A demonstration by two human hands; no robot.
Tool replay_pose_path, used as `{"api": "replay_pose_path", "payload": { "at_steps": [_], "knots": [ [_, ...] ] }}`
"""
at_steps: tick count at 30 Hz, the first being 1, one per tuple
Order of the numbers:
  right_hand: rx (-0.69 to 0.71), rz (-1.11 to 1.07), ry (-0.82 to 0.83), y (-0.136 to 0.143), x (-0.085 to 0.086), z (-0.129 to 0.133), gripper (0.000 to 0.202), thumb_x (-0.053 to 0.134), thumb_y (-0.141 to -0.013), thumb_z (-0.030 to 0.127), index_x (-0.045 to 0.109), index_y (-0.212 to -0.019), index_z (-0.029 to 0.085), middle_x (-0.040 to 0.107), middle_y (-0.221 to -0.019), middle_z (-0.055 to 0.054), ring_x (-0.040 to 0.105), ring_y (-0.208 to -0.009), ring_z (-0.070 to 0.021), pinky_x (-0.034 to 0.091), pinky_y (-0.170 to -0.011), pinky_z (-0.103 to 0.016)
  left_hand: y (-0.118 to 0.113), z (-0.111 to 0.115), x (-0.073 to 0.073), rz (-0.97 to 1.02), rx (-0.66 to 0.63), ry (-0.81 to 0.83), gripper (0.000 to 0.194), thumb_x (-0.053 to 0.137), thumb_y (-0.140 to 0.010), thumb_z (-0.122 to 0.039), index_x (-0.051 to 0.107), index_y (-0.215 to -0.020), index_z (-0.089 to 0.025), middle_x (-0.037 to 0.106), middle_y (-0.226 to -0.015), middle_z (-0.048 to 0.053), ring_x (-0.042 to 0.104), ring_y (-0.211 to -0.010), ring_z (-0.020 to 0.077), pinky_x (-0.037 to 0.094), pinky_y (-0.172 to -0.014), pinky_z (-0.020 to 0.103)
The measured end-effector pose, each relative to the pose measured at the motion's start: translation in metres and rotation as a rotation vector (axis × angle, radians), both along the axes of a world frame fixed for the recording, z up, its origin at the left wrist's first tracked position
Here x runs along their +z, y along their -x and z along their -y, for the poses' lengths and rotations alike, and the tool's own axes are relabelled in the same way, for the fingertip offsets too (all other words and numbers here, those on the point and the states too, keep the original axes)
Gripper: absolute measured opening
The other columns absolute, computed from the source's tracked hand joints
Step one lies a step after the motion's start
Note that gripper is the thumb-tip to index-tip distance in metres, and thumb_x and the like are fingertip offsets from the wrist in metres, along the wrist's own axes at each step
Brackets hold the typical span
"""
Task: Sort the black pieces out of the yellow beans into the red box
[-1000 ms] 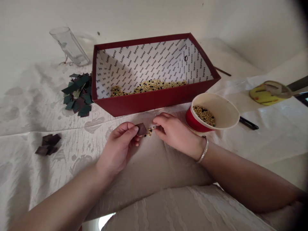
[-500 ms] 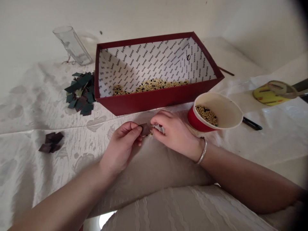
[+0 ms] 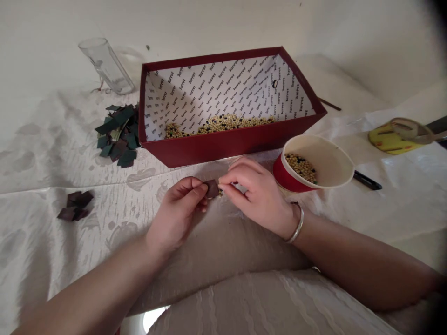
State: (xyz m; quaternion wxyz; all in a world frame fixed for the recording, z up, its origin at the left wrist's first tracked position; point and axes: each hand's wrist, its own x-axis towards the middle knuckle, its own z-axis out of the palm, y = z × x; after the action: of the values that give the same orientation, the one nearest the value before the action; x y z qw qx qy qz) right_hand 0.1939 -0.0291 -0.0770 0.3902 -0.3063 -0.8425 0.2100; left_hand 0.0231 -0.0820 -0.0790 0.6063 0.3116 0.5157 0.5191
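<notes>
Between its thumb and fingers my left hand [image 3: 179, 204] pinches a small dark brown square piece [image 3: 212, 189]. Close to the right edge of that piece, the thumb and index fingertip of my right hand [image 3: 251, 193] are pressed together; what they hold, if anything, is too small to make out. A few small beads [image 3: 220, 192] show just beside the piece. Behind my hands stands a dark red box [image 3: 226, 144] with yellow and black beads [image 3: 226, 123] inside. A red paper cup [image 3: 291, 174] holding similar beads is right of my right hand.
Dark green and brown pieces [image 3: 120, 132] are heaped left of the box, with a smaller brown pile [image 3: 76, 205] nearer me. A clear glass [image 3: 110, 70] stands at the back left. At the right are a black pen [image 3: 366, 180] and a yellow-patterned container [image 3: 394, 136].
The thumb and index fingertip of my right hand have closed together beside the brown piece. My left hand keeps its pinch, and the view has shifted slightly.
</notes>
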Motion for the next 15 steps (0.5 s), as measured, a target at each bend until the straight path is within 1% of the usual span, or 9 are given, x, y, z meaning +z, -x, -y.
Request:
{"api": "replay_pose_path", "payload": {
  "at_steps": [2, 4, 9, 15],
  "knots": [
    [0.074, 0.038, -0.073, 0.0024, 0.0016, 0.0039, 0.013, 0.055, -0.093, 0.018, 0.063, -0.082, 0.018, 0.061, -0.085, -0.003, 0.056, -0.086, -0.0153, 0.045, -0.081, -0.029, -0.0003, 0.0002, 0.0013, -0.022, -0.020, 0.005, 0.015, 0.068, -0.078, -0.025, 0.062, -0.067, -0.017, 0.058, -0.061, -0.001, 0.048, -0.058, 0.0104, 0.038, -0.058, 0.024],
    [0.099, 0.109, -0.097, 0.0047, 0.0013, 0.0056, 0.017, 0.055, -0.094, 0.018, 0.063, -0.079, 0.018, 0.061, -0.083, -0.003, 0.055, -0.084, -0.0156, 0.044, -0.080, -0.030, -0.0005, 0.0004, 0.0027, -0.048, -0.028, 0.009, 0.015, 0.069, -0.077, -0.024, 0.062, -0.066, -0.017, 0.058, -0.061, 0.000, 0.049, -0.059, 0.0105, 0.038, -0.058, 0.024],
    [0.007, 0.127, -0.067, 0.0065, -0.0017, 0.0058, 0.020, 0.053, -0.094, 0.020, 0.062, -0.076, 0.019, 0.061, -0.080, -0.002, 0.053, -0.082, -0.0161, 0.044, -0.077, -0.031, -0.0005, 0.0009, 0.0039, -0.048, -0.027, 0.011, 0.013, 0.069, -0.076, -0.024, 0.064, -0.066, -0.017, 0.061, -0.062, 0.000, 0.050, -0.058, 0.0105, 0.039, -0.058, 0.024],
    [0.031, 0.209, -0.172, 0.0049, -0.0024, 0.0096, 0.024, 0.050, -0.096, 0.021, 0.064, -0.076, 0.019, 0.061, -0.081, -0.005, 0.051, -0.083, -0.0181, 0.044, -0.078, -0.033, 0.0001, 0.0014, 0.0044, -0.065, -0.034, 0.009, 0.015, 0.069, -0.076, -0.024, 0.063, -0.065, -0.016, 0.058, -0.060, 0.000, 0.049, -0.058, 0.0102, 0.039, -0.057, 0.024]
  ]
}}
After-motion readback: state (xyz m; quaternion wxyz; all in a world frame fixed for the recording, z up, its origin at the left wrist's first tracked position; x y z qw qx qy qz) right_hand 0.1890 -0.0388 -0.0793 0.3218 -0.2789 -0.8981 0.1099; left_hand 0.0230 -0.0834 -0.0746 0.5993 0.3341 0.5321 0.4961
